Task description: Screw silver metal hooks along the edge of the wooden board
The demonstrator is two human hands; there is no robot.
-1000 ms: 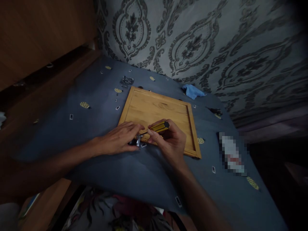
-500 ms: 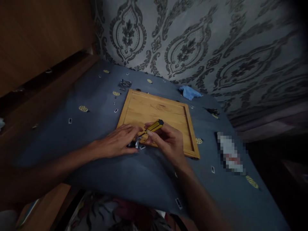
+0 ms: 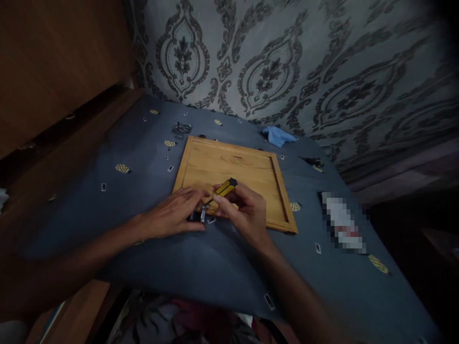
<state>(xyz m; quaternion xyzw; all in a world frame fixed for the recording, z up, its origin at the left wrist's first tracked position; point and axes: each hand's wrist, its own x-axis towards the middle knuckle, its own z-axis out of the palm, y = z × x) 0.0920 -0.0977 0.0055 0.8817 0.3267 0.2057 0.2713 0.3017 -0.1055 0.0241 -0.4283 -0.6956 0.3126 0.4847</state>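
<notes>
A framed wooden panel (image 3: pixel 229 167), like a cabinet door, lies flat on the table. At its near left edge sits a small shiny metal hinge (image 3: pixel 202 215), partly covered by fingers. My left hand (image 3: pixel 179 210) grips this hinge between thumb and fingers against the panel's edge. In my right hand (image 3: pixel 247 208) is a yellow and black screwdriver (image 3: pixel 225 188), held by its handle. The shaft slants down to the left, its tip at the hinge. Whether a screw is under the tip, I cannot tell.
A blue cloth (image 3: pixel 278 136) and a dark object (image 3: pixel 313 162) lie beyond the panel to the right. Small metal parts (image 3: pixel 182 128) are heaped at the back left. A blurred-out packet (image 3: pixel 343 224) is at the right. Patterned wallpaper (image 3: pixel 268 67) rises behind the table.
The view has shifted slightly. Both hands keep nearly the same pose, and the screwdriver tip stays at the hinge.
</notes>
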